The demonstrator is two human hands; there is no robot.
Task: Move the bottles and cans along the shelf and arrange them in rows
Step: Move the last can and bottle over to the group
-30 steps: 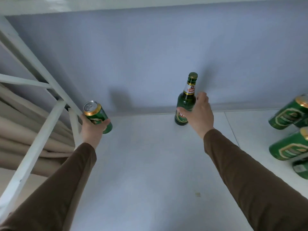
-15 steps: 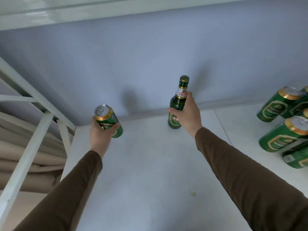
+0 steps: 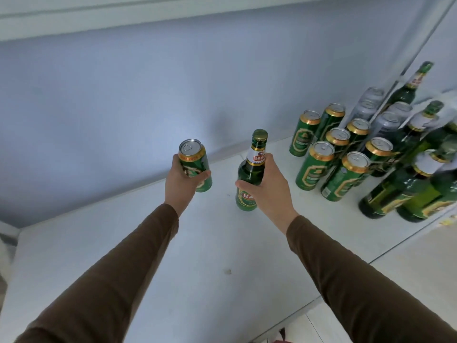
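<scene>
Two drinks ride rightward together: left hand [image 3: 184, 180] grips a green beer can [image 3: 195, 167], right hand [image 3: 268, 189] the green beer bottle [image 3: 251, 174], both now nearer the rows of cans [image 3: 331, 154] on the shelf [image 3: 197, 256], ready for placing.

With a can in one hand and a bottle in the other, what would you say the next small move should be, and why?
Probably carry both rightward. The left hand grips a green can and the right hand grips a green bottle, both apart from the grouped cans and bottles standing at the right of the shelf.
</scene>
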